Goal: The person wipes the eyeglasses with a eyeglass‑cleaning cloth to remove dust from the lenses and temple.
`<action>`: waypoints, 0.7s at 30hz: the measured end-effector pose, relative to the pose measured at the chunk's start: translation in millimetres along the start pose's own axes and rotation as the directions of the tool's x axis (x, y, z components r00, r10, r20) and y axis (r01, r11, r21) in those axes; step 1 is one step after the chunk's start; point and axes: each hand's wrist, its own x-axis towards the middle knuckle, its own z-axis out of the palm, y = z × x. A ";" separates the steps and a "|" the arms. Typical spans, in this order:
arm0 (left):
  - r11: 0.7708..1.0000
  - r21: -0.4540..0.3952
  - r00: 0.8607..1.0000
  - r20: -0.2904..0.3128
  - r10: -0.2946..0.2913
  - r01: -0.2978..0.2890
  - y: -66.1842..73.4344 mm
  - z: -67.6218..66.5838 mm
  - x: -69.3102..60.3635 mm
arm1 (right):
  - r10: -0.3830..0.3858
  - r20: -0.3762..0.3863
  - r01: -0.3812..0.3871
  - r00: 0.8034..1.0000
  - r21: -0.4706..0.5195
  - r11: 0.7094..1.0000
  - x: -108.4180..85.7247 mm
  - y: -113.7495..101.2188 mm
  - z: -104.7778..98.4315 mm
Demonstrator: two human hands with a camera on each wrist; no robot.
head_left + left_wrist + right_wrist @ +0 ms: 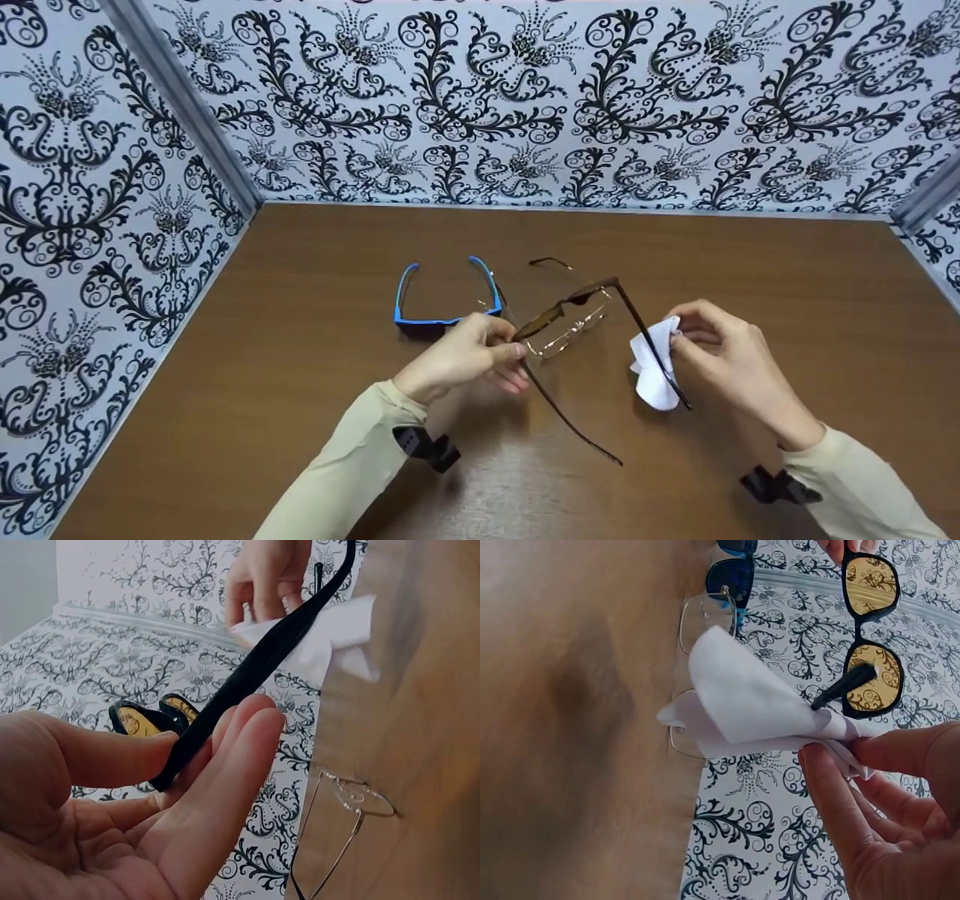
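Note:
Dark-framed sunglasses with amber lenses (871, 586) are held above the table by my left hand (480, 352). Its thumb and fingers pinch them near one hinge, as the left wrist view shows, and both temples stick out toward me. My right hand (727, 360) pinches a white cloth (657, 375) that hangs in folds from its fingertips. In the head view the far temple (645, 330) of the sunglasses passes in front of the cloth; whether they touch I cannot tell. Thin gold-rimmed glasses (577, 330) lie on the table behind the sunglasses, partly hidden by them.
Blue-framed sunglasses (427, 324) with dark lenses lie on the table just beyond my left hand, temples pointing away. The brown wooden table (300, 285) ends at patterned walls (525, 97) at the back and sides. Small black devices (426, 447) are strapped at both wrists.

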 end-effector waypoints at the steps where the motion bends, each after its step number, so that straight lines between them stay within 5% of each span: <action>1: 1.000 0.007 1.000 0.011 0.000 0.000 -0.1 1.8 0.6 | -0.006 0.000 0.006 1.000 0.000 1.000 2.2 -0.3 -0.8; 14: 0.996 0.089 0.994 0.110 -0.021 0.011 3.5 19.0 7.0 | -0.070 -0.033 0.071 0.997 0.005 0.997 21.0 -3.9 -5.6; 21: 0.998 0.059 0.996 0.089 -0.017 0.011 0.3 18.1 9.5 | -0.067 -0.044 0.068 0.997 0.023 0.997 15.9 -1.1 -4.8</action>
